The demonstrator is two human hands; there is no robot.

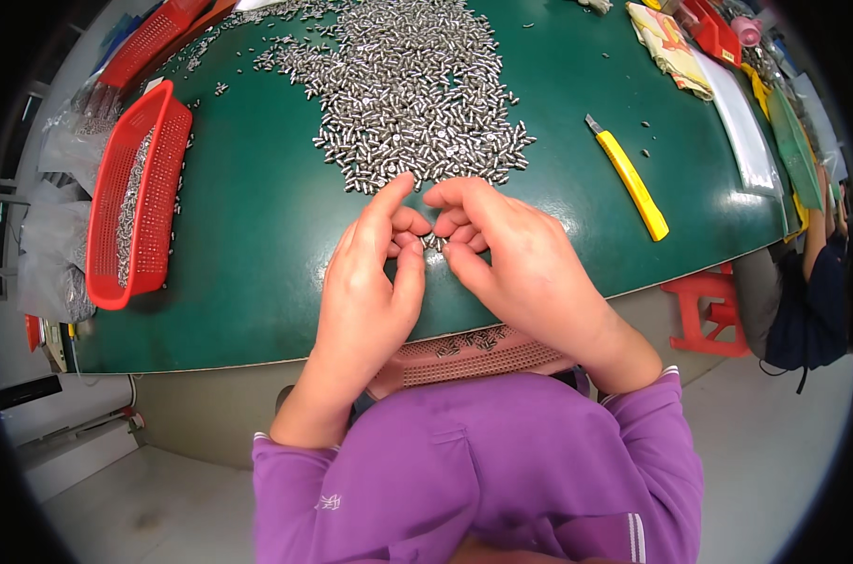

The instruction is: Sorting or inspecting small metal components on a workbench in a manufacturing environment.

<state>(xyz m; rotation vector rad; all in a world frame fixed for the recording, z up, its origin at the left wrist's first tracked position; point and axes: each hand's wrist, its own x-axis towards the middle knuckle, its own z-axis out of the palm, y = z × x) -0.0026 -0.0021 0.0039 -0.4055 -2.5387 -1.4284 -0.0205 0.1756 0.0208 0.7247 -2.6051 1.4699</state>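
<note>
Between your left hand (370,263) and right hand (521,246) are metal pins (433,242), nearer you than the pin heap (417,103) on the desk (248,254). Your fingers (465,195) curl inward; I can't tell if they pinch any.

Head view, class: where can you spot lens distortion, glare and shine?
In the head view, the green table has a bowed near edge, and the picture's corners are black; also in the head view, pale glare lies right of the right hand, and the metal pieces glint.
</note>
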